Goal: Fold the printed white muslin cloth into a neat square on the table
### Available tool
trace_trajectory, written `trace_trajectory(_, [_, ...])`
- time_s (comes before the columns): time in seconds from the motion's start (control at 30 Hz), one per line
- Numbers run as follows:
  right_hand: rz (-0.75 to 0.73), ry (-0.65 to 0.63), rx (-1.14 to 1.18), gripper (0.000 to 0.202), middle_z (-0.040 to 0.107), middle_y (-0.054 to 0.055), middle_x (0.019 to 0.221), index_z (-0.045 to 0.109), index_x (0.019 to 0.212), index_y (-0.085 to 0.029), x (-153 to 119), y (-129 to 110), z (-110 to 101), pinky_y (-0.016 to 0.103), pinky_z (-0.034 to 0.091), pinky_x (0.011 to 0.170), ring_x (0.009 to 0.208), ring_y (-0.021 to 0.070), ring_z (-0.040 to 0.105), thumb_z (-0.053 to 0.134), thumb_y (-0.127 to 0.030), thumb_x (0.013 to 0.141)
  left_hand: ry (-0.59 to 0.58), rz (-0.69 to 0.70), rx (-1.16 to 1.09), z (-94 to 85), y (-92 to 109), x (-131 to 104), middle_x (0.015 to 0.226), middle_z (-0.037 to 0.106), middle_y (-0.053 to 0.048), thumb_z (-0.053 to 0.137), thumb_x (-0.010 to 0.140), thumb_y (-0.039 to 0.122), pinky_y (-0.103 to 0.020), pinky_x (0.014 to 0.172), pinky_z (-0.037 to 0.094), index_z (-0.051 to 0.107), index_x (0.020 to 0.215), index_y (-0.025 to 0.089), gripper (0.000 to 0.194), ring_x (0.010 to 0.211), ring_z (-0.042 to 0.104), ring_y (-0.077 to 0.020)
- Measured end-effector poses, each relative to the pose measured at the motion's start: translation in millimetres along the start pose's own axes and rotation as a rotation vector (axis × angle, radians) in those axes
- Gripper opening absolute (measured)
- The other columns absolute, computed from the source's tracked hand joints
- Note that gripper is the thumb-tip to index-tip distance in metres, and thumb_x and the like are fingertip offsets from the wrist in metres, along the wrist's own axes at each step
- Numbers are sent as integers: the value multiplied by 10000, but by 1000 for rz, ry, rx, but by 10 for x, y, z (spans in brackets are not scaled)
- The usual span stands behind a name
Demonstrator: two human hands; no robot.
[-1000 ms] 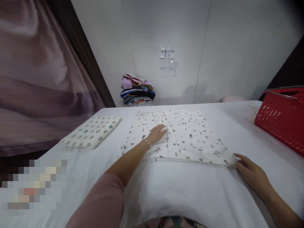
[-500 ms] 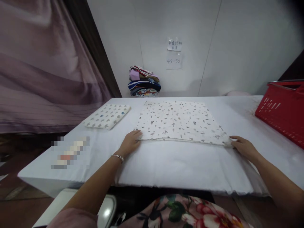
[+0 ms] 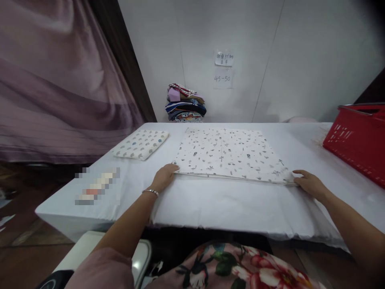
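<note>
Printed white cloth (image 3: pixel 225 154) is spread flat on the white table (image 3: pixel 222 208), around the middle of the table's top, with a strip of tabletop seen between it and the table's near edge. Small grey and dark motifs are scattered over it, and more than one layer is shown along the side turned to the table's near edge.

The left corner of that side is touched by the left hand (image 3: pixel 165 176), whose fingers are bent slightly over the fabric; its thumb is hidden, so whether the corner is pinched cannot be told. A bracelet (image 3: pixel 150 192) is worn on that wrist. The right corner is met by the right hand (image 3: pixel 309 184), with the index finger stretched over it and the other fingers partly curled; a firm grip cannot be made out there either.

On the table's left side, a folded cloth (image 3: pixel 141 145) with grey motifs is laid, and nearer the table's front left corner an item is obscured by pixelation. On the table's right side, a red basket (image 3: pixel 357 140) is placed. Beyond the table's far edge, a stack of fabrics (image 3: pixel 185 106) is seen, and papers (image 3: pixel 223 79) are fixed higher up on the wall (image 3: pixel 309 60).
</note>
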State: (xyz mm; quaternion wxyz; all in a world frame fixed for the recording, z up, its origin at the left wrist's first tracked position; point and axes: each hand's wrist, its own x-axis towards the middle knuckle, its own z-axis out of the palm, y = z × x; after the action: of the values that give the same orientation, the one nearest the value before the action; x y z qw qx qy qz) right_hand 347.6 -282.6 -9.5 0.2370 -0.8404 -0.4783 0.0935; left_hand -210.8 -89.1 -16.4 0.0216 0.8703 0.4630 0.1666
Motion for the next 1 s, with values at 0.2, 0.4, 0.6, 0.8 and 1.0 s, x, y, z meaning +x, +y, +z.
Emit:
trace_trajectory(0.2, [42, -90, -235, 560, 650, 165, 932, 466, 1289, -120, -68, -52, 36, 332, 380, 621, 747, 255, 592, 428, -338, 774, -80, -6, 69, -41, 174, -39, 1243, 565, -32, 423, 691, 135, -429, 1048, 312, 584, 1144, 235, 492, 1207, 449, -217])
trace_trajectory(0.4, [-324, 172, -465, 472, 542, 205, 1201, 498, 1242, -103, -203, -249, 126, 381, 410, 773, 1027, 305, 528, 414, -227, 794, -25, 183, -41, 8, 858, 82, 1192, 586, -41, 496, 810, 291, -430, 1014, 308, 560, 1160, 247, 359, 1128, 487, -217])
trace_trajectory(0.6, [-771, 71, -148, 290, 628, 85, 1073, 622, 1037, -196, -257, -961, 495, 399, 439, 876, 1002, 241, 556, 417, -266, 845, -37, 336, -133, 293, 1358, 430, 1061, 612, -36, 506, 851, 285, -364, 896, 386, 631, 1000, 243, 199, 1018, 521, -192])
trace_trajectory(0.8, [-937, -49, -90, 250, 629, 96, 1064, 643, 1013, -190, -252, -1484, 901, 407, 453, 849, 989, 248, 553, 482, -287, 847, -47, 323, -104, 382, 1436, 527, 947, 621, -42, 445, 890, 301, -342, 825, 400, 644, 923, 224, 216, 931, 532, -186])
trace_trajectory(1.0, [-959, -86, -34, 246, 626, 83, 1045, 648, 992, -191, -201, -1613, 977, 383, 453, 853, 978, 224, 540, 447, -272, 877, -30, 339, -145, 436, 1418, 495, 1035, 621, -35, 486, 872, 348, -334, 844, 396, 595, 1053, 227, 244, 974, 523, -188])
